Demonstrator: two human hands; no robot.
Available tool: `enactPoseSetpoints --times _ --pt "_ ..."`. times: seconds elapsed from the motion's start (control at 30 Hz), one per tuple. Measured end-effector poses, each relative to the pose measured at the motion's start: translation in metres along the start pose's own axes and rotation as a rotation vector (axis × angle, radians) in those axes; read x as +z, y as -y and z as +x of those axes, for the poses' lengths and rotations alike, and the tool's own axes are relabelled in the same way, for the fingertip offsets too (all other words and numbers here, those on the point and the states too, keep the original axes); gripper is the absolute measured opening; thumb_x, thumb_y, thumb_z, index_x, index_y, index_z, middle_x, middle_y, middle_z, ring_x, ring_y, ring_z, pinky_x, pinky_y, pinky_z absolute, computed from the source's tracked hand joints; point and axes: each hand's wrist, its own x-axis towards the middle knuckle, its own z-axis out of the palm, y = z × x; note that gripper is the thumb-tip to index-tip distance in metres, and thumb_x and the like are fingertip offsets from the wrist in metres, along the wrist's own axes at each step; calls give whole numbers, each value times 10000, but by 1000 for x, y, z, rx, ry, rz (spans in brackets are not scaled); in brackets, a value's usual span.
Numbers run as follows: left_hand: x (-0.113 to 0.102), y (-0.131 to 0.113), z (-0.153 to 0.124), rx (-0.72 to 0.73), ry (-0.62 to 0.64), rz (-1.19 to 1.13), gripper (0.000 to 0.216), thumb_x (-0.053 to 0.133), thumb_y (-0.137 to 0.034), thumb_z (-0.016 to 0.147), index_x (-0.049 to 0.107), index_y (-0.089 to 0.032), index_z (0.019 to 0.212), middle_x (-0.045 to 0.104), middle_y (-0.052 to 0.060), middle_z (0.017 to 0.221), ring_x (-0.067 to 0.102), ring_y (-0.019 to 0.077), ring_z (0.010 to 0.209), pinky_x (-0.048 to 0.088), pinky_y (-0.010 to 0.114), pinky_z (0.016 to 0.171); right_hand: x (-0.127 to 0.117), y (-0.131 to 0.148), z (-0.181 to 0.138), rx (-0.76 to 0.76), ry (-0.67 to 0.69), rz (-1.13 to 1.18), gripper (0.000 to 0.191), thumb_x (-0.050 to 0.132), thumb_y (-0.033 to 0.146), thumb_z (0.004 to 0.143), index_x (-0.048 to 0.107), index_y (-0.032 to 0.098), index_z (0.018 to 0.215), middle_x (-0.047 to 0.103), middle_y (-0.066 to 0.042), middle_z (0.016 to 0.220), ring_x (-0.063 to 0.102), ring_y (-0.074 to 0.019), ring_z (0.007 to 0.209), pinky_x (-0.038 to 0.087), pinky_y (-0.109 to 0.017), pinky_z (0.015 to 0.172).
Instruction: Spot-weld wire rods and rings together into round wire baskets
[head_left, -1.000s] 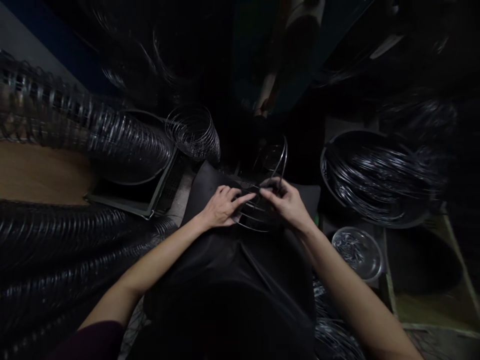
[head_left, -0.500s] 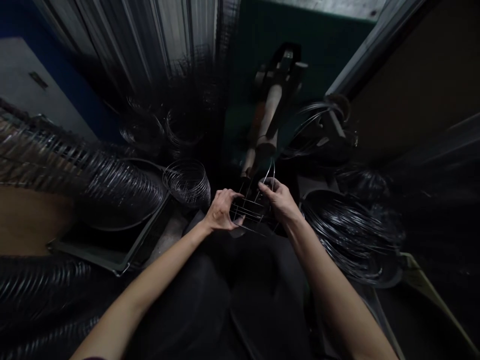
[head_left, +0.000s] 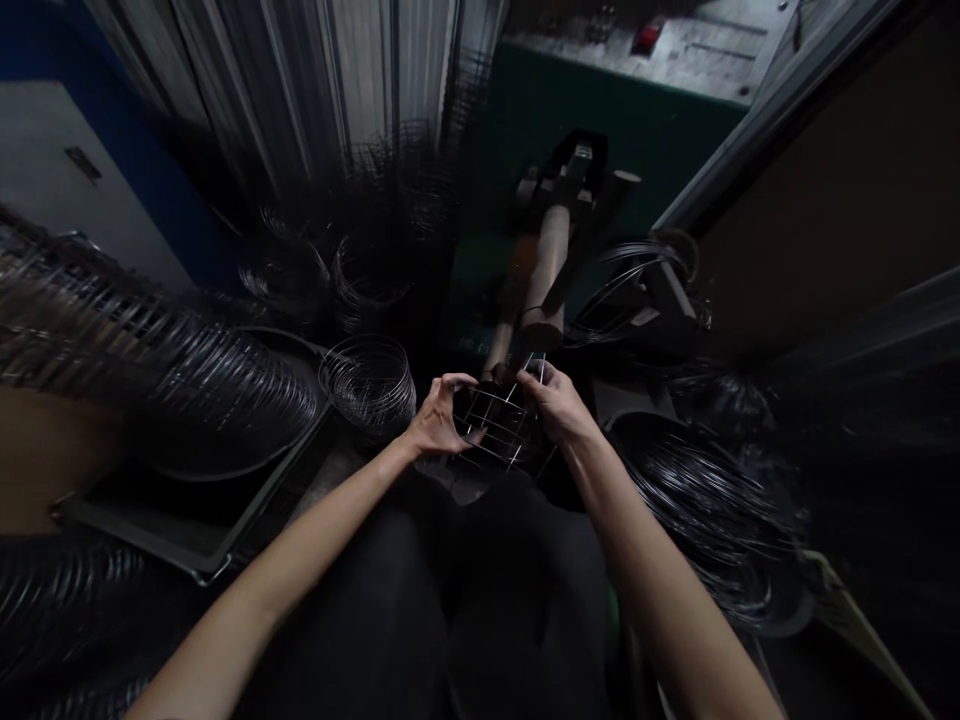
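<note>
A small wire frame (head_left: 496,425) of thin crossed and curved metal wires is held between both my hands, in front of my lap. My left hand (head_left: 437,418) grips its left side with curled fingers. My right hand (head_left: 556,403) is closed on its upper right edge. Just beyond the frame stands a machine with a brown cylindrical arm (head_left: 541,272) whose lower end is close above the frame's top wires.
Long stacks of wire rings (head_left: 172,355) lie at left on a tray (head_left: 195,545). A small coil of rings (head_left: 369,380) sits beside my left hand. A basin of wire rings (head_left: 712,500) is at right. A green machine housing (head_left: 600,110) stands behind.
Both hands lifted the wire frame off my lap and carried it forward to the end of the machine's arm. My view tilted up, bringing the machine and back wall into sight.
</note>
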Motion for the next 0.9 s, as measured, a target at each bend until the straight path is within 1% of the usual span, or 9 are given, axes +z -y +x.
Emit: enactPoseSetpoints --times 0.1,0.17,0.3,0.43,0.57,0.7,0.8,0.9 --pt "1 3 5 7 -10 -39 684 706 -312 602 350 -171 1169 472 104 1107 530 217 970 453 394 881 0 2 6 4 -15 2 470 752 467 525 545 179 833 543 43 624 437 -83 476 326 -211 409" --pt "1 5 8 -7 4 -45 696 710 -309 601 340 -179 1176 462 103 1122 531 221 984 453 395 886 -1 2 10 -3 -20 -6 463 747 475 526 541 180 817 539 42 625 434 -83 481 322 -210 411" --pt "1 7 15 -41 20 -29 712 714 -303 589 344 -181 1185 460 99 1127 537 232 1004 434 407 914 -3 -2 20 -50 -24 -17 441 744 492 527 523 178 744 504 55 582 400 -70 468 301 -207 418" --pt "1 12 20 -24 7 -42 719 714 -312 596 336 -174 1191 481 97 1100 549 237 999 430 411 901 -5 -5 31 -69 -17 -45 420 750 475 529 518 183 724 483 64 521 391 -72 450 291 -212 422" --pt "1 15 23 0 7 -43 722 720 -296 591 323 -202 1187 508 67 1039 564 229 972 443 400 875 -4 -7 36 -52 -13 -53 376 739 444 560 508 192 717 444 79 458 368 -69 401 261 -215 395" --pt "-2 16 25 58 10 -41 714 715 -257 603 311 -213 1190 514 49 1000 574 199 882 466 375 812 1 -11 33 5 -23 35 318 722 370 610 462 204 686 382 100 415 295 -47 342 198 -202 349" --pt "-4 17 28 49 20 -37 746 737 -268 581 302 -219 1186 503 54 1024 563 191 862 459 373 803 5 -8 32 17 -85 81 265 715 294 652 472 194 688 388 103 423 276 -33 334 184 -184 333" --pt "-4 19 29 39 45 -40 798 747 -253 551 280 -216 1196 501 55 1022 558 205 903 438 378 829 2 1 31 65 -211 203 220 664 271 724 464 189 682 411 101 443 275 -26 326 207 -171 329"
